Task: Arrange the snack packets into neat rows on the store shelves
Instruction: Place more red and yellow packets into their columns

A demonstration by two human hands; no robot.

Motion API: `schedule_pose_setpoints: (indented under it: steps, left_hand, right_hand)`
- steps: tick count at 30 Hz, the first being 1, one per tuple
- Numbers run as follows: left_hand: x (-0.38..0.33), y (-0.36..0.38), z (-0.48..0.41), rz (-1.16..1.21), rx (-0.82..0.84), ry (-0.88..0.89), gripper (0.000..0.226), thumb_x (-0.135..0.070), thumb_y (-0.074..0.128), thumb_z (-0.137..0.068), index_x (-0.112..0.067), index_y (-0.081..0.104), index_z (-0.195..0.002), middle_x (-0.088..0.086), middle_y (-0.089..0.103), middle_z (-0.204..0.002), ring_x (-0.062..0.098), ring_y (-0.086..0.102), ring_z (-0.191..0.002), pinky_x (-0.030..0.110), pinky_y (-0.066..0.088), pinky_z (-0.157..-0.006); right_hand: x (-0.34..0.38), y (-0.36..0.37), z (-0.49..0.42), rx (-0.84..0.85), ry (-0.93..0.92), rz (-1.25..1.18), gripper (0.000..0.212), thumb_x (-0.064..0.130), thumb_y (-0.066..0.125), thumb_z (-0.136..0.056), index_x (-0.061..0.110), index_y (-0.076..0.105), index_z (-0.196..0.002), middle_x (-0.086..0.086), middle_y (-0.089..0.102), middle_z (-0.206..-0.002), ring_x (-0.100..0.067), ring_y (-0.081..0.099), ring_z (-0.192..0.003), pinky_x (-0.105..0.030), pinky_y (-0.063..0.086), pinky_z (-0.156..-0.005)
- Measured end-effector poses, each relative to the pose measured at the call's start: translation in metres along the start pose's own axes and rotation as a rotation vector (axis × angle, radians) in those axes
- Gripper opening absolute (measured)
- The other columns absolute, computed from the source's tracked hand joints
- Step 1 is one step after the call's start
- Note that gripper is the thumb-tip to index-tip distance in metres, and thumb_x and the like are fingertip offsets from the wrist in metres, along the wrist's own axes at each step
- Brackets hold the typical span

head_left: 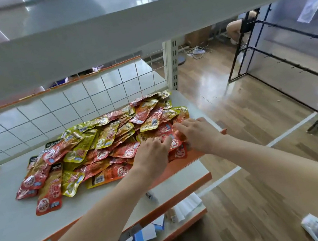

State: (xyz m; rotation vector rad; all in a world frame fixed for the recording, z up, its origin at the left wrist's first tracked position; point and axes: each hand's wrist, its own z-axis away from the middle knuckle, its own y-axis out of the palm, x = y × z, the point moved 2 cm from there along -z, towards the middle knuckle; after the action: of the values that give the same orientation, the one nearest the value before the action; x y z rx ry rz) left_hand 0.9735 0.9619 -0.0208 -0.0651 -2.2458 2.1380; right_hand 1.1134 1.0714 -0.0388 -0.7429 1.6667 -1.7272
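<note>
Left hand (152, 152) pinches a red packet (175, 143) in a curled grip; right hand (198, 134) (grip nearly flat) presses the pile (104, 138).

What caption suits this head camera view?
The left hand and right hand touch a jumbled pile of snack packets on the shelf.

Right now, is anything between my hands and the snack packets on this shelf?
Nothing visible is. The left hand and right hand touch the heap of red and yellow foil snack packets at the right end of the white shelf.

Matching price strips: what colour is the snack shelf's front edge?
The front edge is orange, clearest in the head view.
</note>
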Motion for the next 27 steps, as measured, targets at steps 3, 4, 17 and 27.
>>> schedule_pose_setpoints:
  steps: [3, 4, 17, 27]
  left_hand:
    - [0.008, -0.004, 0.008, 0.028, -0.031, -0.02, 0.042, 0.0, 0.045, -0.093, -0.015, 0.046, -0.132, 0.005, 0.06, -0.098, 0.026, 0.061, -0.091, 0.031, 0.042, -0.068]
    - [0.014, -0.003, 0.011, 0.054, -0.039, -0.043, 0.042, 0.0, 0.048, -0.092, -0.014, 0.049, -0.132, 0.004, 0.062, -0.1, 0.026, 0.062, -0.093, 0.032, 0.045, -0.07]
    - [0.09, -0.034, 0.074, 1.241, -0.516, -0.655, 0.018, -0.003, 0.073, -0.085, -0.02, 0.076, -0.088, 0.0, 0.077, -0.081, 0.021, 0.071, -0.077, 0.038, 0.058, -0.075]
    - [0.131, -0.042, 0.179, 1.505, -0.699, -0.991, 0.028, -0.006, 0.072, -0.089, -0.014, 0.065, -0.115, 0.005, 0.077, -0.101, 0.025, 0.074, -0.096, 0.039, 0.06, -0.081]
  right_hand:
    - [0.003, -0.005, 0.001, -0.028, -0.106, 0.114, 0.047, 0.018, 0.059, -0.093, 0.02, 0.048, -0.138, 0.0, 0.052, -0.133, -0.022, 0.049, -0.123, -0.037, 0.041, -0.101]
    - [0.004, -0.007, 0.002, -0.058, -0.131, 0.128, 0.041, 0.017, 0.056, -0.094, 0.02, 0.051, -0.135, 0.0, 0.053, -0.131, -0.022, 0.05, -0.121, -0.035, 0.042, -0.098]
    - [0.038, -0.052, -0.004, -0.284, 0.085, -1.099, 0.03, -0.006, 0.066, -0.087, 0.023, 0.07, -0.092, -0.002, 0.076, -0.093, -0.022, 0.071, -0.09, -0.032, 0.057, -0.081]
    - [0.166, -0.043, -0.03, 0.086, 0.095, -1.683, 0.01, 0.011, 0.062, -0.097, 0.012, 0.071, -0.102, -0.005, 0.076, -0.097, -0.025, 0.072, -0.094, -0.039, 0.055, -0.09]
